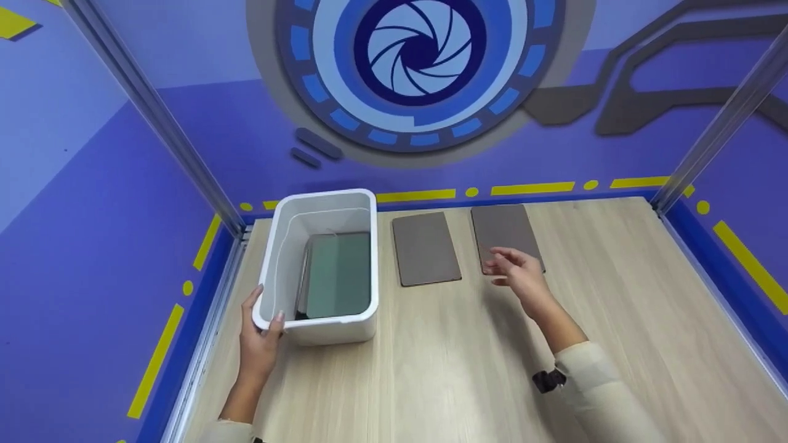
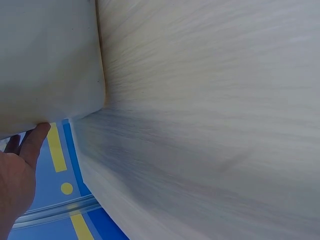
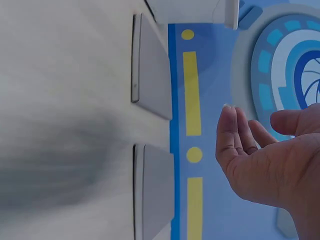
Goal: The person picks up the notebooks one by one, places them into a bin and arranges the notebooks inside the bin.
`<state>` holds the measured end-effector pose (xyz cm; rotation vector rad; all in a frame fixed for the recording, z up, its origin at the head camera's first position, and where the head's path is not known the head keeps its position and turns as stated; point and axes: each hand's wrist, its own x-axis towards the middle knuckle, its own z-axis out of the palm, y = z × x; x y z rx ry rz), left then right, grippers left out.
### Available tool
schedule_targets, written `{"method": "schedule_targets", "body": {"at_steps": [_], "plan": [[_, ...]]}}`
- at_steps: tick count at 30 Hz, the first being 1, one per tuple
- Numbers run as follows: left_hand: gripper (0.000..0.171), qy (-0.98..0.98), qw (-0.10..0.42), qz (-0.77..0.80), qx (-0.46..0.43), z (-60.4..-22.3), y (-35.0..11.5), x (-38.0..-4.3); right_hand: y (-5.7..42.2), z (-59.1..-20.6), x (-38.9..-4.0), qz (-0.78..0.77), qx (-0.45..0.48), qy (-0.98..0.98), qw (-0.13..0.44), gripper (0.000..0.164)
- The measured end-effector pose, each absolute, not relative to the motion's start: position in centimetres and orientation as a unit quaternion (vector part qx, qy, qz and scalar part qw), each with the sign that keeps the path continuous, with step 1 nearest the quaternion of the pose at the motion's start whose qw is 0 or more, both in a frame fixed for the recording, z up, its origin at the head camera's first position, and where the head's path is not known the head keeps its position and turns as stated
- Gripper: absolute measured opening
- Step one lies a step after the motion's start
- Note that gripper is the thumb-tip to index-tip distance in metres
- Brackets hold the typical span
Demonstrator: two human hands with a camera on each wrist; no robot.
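Note:
A white plastic bin (image 1: 332,332) stands at the left of the table, and my left hand (image 1: 258,347) holds its near left corner. The thumb lies at the front rim while the fingers (image 2: 37,140) reach along the outer side in the left wrist view. Inside the bin lies a flat green-covered item (image 1: 340,274) like a notebook, a dark edge showing beneath it. Two grey-brown notebooks lie flat to the right of the bin, a left one (image 1: 426,249) and a right one (image 1: 502,231). Over the right one's near edge, my right hand (image 1: 520,277) hovers with loosely bent fingers, holding nothing.
Behind the notebooks rises a blue-purple wall (image 1: 425,175) with yellow marks and a round emblem. Metal posts (image 1: 154,111) stand at both back corners. The wood-grain table (image 1: 425,369) runs to low rails at the sides.

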<state>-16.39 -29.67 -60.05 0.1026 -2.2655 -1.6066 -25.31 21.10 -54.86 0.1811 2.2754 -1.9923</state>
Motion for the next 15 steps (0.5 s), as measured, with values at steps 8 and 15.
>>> {"method": "schedule_targets", "body": {"at_steps": [8, 15], "plan": [[0.070, -0.798, 0.185, -0.572, 0.034, -60.1, -29.5, -16.5, 24.2, -56.5, -24.1, -0.648, 0.088, 0.754, 0.065, 0.043], [0.071, -0.799, 0.179, -0.573, 0.039, -60.1, -29.5, -16.5, 26.4, -57.8, -23.4, -0.650, 0.115, 0.748, 0.071, 0.047]]}}
